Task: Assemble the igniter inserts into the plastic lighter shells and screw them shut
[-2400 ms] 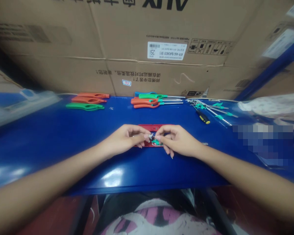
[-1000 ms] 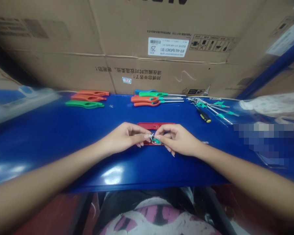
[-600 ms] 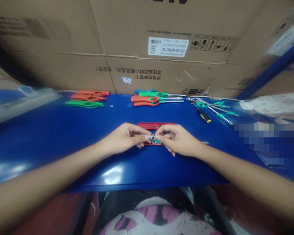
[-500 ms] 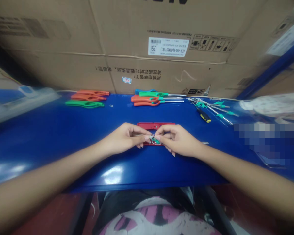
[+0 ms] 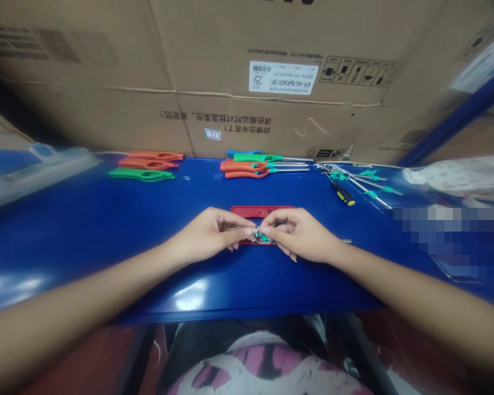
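My left hand point(image 5: 209, 233) and my right hand point(image 5: 300, 235) meet fingertip to fingertip above the middle of the table. Both are closed in a pinch on thin pale wires point(image 5: 257, 232); exactly where each finger grips is too small to make out. Just under the fingertips shows a small green part point(image 5: 265, 238). Below it lies one red lighter shell half point(image 5: 247, 242), mostly covered by my hands. The other red shell half point(image 5: 247, 210) rests behind my fingers, its inner side up. A metal rod end point(image 5: 346, 241) sticks out past my right wrist.
Orange and green lighter shells point(image 5: 148, 164) lie at the back left. Several lighters with metal rods point(image 5: 247, 170) are at the back middle. Loose rods with green parts point(image 5: 368, 192) and a black-yellow screwdriver point(image 5: 343, 195) lie to the right. A cardboard box point(image 5: 127, 71) stands behind the blue table point(image 5: 86, 219).
Both hands stay nearly in place; the fingertips have shifted slightly on the wires. Nothing else has visibly moved.
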### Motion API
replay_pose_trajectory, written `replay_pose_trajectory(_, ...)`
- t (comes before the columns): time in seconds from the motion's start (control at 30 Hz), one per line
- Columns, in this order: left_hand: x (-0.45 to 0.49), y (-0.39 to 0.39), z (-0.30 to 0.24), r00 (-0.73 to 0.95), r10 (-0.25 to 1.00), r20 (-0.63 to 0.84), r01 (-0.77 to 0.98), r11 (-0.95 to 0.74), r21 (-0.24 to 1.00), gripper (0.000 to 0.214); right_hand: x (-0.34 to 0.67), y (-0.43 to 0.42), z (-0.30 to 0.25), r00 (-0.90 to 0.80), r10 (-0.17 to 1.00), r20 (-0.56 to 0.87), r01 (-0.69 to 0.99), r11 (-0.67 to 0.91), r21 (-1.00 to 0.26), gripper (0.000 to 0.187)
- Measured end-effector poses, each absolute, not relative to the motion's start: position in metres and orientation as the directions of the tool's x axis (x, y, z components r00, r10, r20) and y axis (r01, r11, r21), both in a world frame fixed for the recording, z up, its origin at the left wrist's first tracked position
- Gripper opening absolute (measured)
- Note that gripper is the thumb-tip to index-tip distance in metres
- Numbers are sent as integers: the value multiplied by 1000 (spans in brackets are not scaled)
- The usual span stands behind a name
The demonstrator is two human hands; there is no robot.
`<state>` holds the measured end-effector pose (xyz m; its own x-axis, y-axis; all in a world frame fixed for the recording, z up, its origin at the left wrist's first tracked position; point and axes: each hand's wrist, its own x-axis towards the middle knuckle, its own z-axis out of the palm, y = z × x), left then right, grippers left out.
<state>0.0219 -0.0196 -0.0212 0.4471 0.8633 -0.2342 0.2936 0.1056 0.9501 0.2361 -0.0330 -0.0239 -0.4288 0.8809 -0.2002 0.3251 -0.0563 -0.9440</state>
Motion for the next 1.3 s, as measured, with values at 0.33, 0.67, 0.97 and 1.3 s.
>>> replay_pose_trajectory(0.33,23,-25,-25,443,873,-206,277,85,957,29,239,-32,-26,-419,885,-201,308,-69,-949,20)
replay_pose_trajectory(0.67,28,-27,-27,424,889,-174,259,65,964,26,238,-29,-28,-429,885,-182,260,-73,-963,22)
replay_pose_trajectory(0.97,25,-23,-26,420,889,-181,330,37,943,26,240,-27,-22,-397,887,-236,298,-118,-947,19)
replay_pose_trajectory(1.3,25,-24,-31,435,893,-116,323,-35,946,31,238,-27,-29,-370,909,-193,238,-108,-965,34)
